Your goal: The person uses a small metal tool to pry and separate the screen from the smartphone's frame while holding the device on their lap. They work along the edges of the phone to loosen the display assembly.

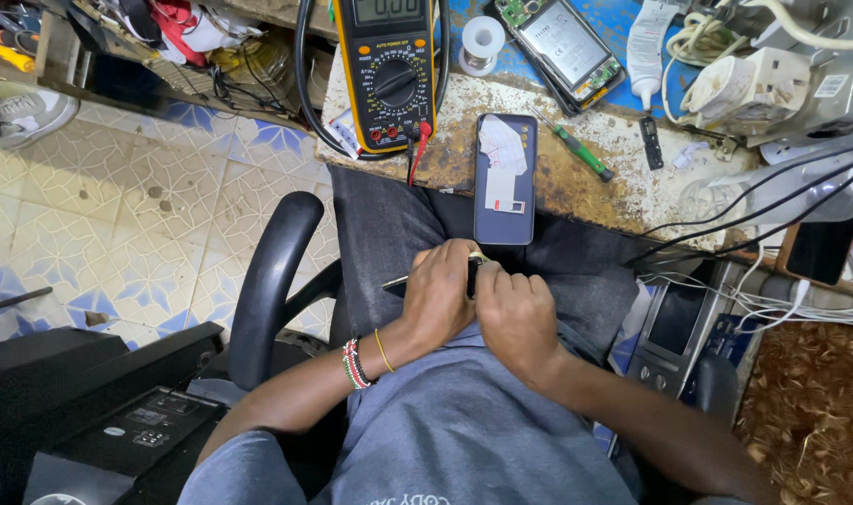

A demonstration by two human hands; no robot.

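Note:
My left hand (437, 292) and my right hand (516, 313) meet over my lap, both closed on a small dark device (472, 274) that is mostly hidden between the fingers. A thin dark tool tip (395, 281) sticks out to the left from under my left hand. A blue phone back cover (506, 178) with white stickers lies on the bench edge just above my hands.
A yellow multimeter (390, 70) with leads stands on the worn workbench (623, 187). Nearby lie a green-handled screwdriver (580, 152), an opened phone (565, 47), a solder spool (482, 42), a white glue tube (647, 51). Chair armrest (267, 281) at left; cables at right.

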